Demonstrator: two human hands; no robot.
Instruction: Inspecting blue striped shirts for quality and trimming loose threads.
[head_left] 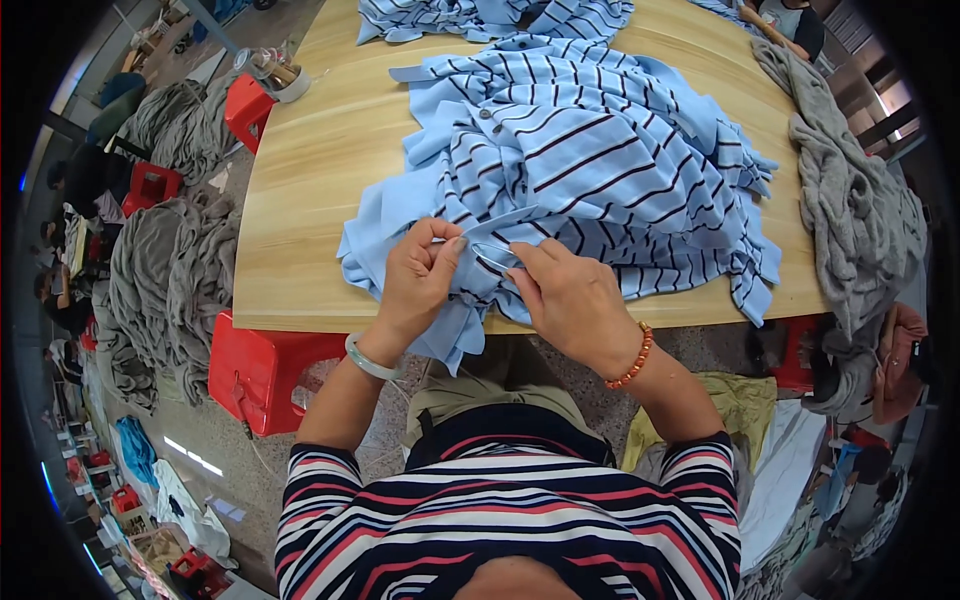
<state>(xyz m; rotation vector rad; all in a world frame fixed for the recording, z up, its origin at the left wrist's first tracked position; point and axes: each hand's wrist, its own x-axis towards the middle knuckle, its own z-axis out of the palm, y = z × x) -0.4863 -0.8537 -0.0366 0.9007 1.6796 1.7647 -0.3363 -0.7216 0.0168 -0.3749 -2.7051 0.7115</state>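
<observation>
Blue striped garments (pixel 610 165) lie heaped on the wooden table (pixel 285 230), at whose near edge the left hand (pixel 425 275) pinches their cloth while the right hand (pixel 575 300) grips apparent snips (pixel 492 246), probably for trimming, so the next move likely calls for tautness.

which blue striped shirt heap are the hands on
The near shirt heap, with left hand and right hand at its front; the other striped heaps lie farther across the table.
</observation>
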